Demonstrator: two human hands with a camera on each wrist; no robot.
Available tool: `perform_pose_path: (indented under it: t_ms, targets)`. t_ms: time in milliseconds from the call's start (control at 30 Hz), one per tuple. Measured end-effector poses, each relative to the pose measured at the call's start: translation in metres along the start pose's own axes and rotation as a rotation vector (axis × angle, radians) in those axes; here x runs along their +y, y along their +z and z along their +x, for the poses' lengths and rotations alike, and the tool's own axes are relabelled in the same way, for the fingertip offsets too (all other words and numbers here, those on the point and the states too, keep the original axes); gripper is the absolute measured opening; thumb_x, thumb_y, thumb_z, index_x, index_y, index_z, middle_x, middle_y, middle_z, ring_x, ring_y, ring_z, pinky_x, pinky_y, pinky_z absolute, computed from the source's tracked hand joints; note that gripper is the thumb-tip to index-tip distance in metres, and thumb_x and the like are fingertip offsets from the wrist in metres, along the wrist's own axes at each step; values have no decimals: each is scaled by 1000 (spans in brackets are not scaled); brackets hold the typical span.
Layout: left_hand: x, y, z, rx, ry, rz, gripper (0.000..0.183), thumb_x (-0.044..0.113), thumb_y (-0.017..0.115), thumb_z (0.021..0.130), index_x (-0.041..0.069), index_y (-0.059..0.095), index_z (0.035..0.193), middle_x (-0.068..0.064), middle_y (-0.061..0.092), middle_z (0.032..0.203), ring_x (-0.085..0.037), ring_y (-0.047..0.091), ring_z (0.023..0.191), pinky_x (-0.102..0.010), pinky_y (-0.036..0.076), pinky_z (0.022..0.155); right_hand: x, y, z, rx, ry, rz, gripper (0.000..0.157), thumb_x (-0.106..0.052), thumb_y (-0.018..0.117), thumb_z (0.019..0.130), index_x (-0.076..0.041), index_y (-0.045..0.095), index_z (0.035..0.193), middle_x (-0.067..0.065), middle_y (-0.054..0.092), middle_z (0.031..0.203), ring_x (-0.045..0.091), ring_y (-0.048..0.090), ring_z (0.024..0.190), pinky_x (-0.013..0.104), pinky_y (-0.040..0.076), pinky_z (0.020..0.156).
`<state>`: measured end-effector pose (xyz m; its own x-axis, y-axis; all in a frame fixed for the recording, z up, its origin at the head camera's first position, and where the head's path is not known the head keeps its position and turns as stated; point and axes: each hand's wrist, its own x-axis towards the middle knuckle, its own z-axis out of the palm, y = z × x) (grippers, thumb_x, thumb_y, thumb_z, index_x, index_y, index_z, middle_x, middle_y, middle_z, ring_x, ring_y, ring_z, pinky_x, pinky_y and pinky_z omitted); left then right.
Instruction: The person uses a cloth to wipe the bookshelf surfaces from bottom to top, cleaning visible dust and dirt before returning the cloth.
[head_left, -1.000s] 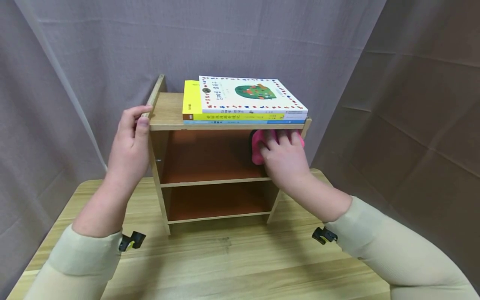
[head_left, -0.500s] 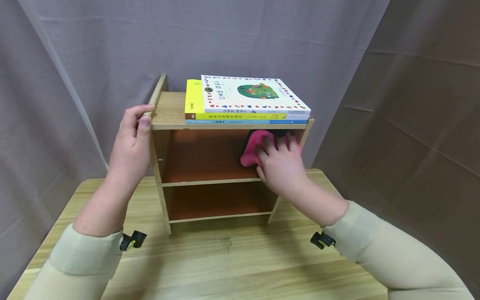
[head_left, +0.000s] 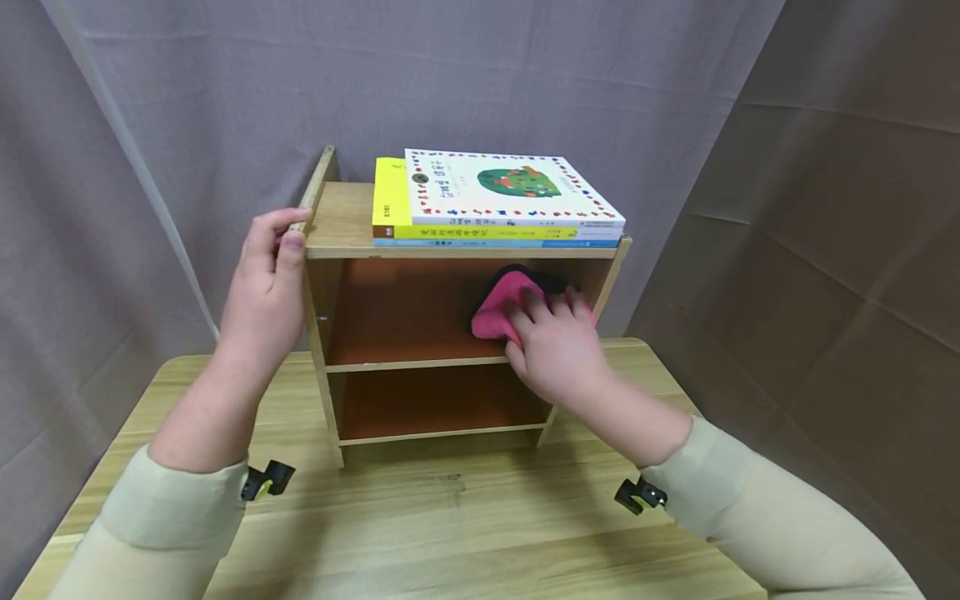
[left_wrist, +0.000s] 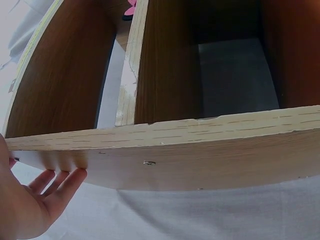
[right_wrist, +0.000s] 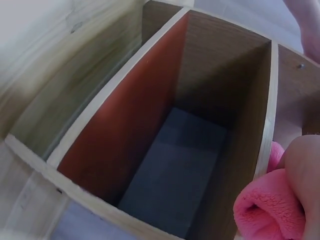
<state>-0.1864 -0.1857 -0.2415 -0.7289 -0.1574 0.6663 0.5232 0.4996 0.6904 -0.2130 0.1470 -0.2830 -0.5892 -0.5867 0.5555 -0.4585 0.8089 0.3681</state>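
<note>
Tabletop (head_left: 450,533) of pale wood grain spans the foreground. The right hand (head_left: 561,348) grasps a pink plush cloth (head_left: 493,312) in the right part of the bookshelf (head_left: 412,364)'s upper compartment; the right wrist view alone shows its rolled fold. The left hand (head_left: 264,292) clasps the left side panel (head_left: 318,367); only the left wrist view reveals fingertips (left_wrist: 76,177) against its outer face. Stacked books (head_left: 517,187) lie on top, before a grey curtain (head_left: 480,75).
</note>
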Motion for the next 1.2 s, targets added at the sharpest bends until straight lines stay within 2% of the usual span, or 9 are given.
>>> perform_pose_path:
  t_ms: [167,367,700,1033,1200]
  targets:
    - [0,0,0,3,0,0,40,37,39,107,16,49,139,-8,50,136,-20,46,116,-43,35,98,-5,1,-3,-36,28,48,41,-34,57,94,-12,62,129,16,60,130,40,60,102,61,38,98]
    - [0,2,0,0,-10,-15,40,38,39,107,17,49,140,-7,51,133,-20,46,115,-43,35,97,-11,5,-7,-11,55,83,44,-40,54,97,-16,60,134,15,59,131,42,60,101,61,41,94]
    - [0,1,-1,-3,-34,-31,41,40,39,107,20,48,141,-4,50,133,-18,45,115,-37,34,98,-28,12,-3,-65,104,87,47,-48,48,101,-22,56,140,12,52,139,42,51,115,62,40,87]
    - [2,3,-1,8,-24,-19,41,40,38,107,19,48,140,-4,50,129,-18,45,112,-37,34,96,-49,16,2,19,125,79,42,-43,47,102,-21,60,136,12,56,135,41,54,114,64,43,82]
    - [2,4,-1,14,-40,-18,42,41,38,107,20,48,140,-4,50,127,-19,45,110,-37,34,95,-54,14,4,23,138,76,40,-41,47,103,-22,61,135,11,57,134,40,54,115,65,43,81]
